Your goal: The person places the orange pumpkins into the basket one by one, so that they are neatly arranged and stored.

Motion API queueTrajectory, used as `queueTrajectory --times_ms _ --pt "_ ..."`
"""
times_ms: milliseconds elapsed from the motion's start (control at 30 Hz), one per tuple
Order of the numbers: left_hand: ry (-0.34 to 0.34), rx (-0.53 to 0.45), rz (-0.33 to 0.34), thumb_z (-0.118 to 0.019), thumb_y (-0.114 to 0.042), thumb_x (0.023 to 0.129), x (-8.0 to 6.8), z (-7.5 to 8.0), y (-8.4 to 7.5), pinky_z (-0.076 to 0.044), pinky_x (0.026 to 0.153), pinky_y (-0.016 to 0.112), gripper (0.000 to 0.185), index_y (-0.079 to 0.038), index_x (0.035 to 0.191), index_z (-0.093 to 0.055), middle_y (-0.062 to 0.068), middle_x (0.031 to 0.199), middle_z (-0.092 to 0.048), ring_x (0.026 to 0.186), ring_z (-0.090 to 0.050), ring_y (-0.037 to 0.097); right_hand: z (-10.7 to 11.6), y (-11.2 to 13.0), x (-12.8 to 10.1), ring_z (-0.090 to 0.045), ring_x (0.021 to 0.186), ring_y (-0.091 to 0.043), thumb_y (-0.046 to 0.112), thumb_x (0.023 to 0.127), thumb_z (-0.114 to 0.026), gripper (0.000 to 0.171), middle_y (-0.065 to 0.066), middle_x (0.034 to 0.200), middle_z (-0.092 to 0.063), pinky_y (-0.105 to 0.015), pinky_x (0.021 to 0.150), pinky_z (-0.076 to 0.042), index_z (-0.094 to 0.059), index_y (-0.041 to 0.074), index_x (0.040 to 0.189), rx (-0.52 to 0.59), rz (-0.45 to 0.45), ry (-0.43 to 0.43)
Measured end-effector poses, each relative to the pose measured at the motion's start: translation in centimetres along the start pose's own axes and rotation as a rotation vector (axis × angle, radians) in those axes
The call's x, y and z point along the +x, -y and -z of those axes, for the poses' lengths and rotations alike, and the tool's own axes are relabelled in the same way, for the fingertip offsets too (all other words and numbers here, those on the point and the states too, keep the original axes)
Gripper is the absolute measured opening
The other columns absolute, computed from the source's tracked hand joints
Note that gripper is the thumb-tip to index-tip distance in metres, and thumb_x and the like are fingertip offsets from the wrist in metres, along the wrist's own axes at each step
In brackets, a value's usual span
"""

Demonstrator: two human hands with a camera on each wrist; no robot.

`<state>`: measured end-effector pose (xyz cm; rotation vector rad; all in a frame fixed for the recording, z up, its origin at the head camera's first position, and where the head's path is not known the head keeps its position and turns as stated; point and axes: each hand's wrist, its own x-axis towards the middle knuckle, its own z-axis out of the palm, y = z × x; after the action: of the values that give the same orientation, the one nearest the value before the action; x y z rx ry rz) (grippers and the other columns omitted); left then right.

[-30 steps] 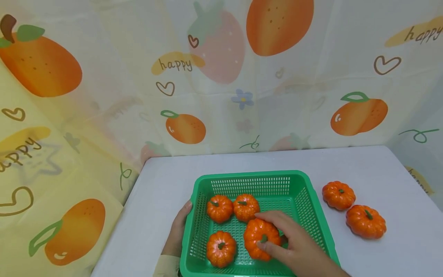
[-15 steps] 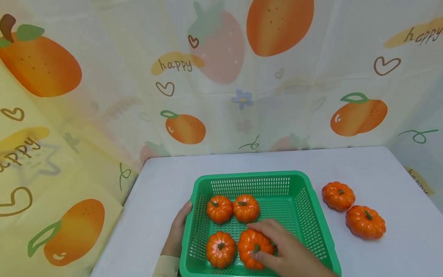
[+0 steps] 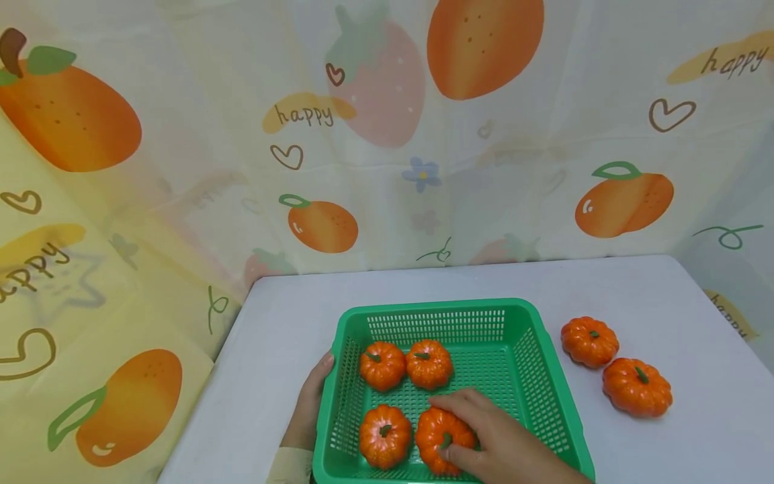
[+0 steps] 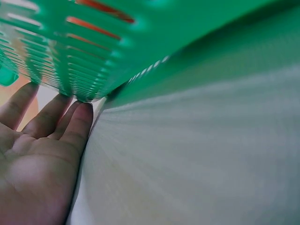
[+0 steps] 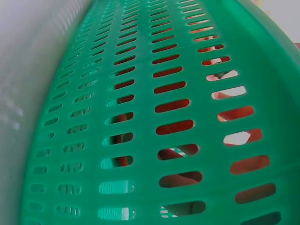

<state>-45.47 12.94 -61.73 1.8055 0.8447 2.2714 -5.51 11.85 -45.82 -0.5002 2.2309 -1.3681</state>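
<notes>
The right hand [image 3: 492,433] is holding a glossy orange ribbed pumpkin [image 3: 433,437] in a partly closed grip, inside the green perforated plastic basket [image 3: 435,306] with 3 matching pumpkins [image 3: 385,440]. The left hand [image 4: 44,150] is touching the basket's outer wall, fingers loosely extended. 2 other pumpkins [image 3: 637,390] are lying on the white surface [image 3: 284,323].

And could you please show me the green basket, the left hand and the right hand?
Green basket [image 3: 434,305]: head view, on its far rim.
Left hand [image 4: 43,151]: left wrist view, on the palm.
Right hand [image 3: 492,431]: head view, on its back.
</notes>
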Motion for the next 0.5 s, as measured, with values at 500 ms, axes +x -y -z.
queueTrajectory --times_ms 500 --pt "0.008 -0.083 0.081 -0.046 0.001 0.099 0.33 0.77 0.16 -0.056 0.083 0.034 0.033 -0.011 0.109 -0.074 0.011 0.101 -0.071 0.091 -0.064 0.024 0.08 0.11 0.09 -0.049 0.143 -0.039 0.036 0.103 -0.078 0.066 -0.005 0.162 -0.049 -0.071 0.108 -0.045 -0.053 0.018 0.162 -0.034 -0.013 0.072"
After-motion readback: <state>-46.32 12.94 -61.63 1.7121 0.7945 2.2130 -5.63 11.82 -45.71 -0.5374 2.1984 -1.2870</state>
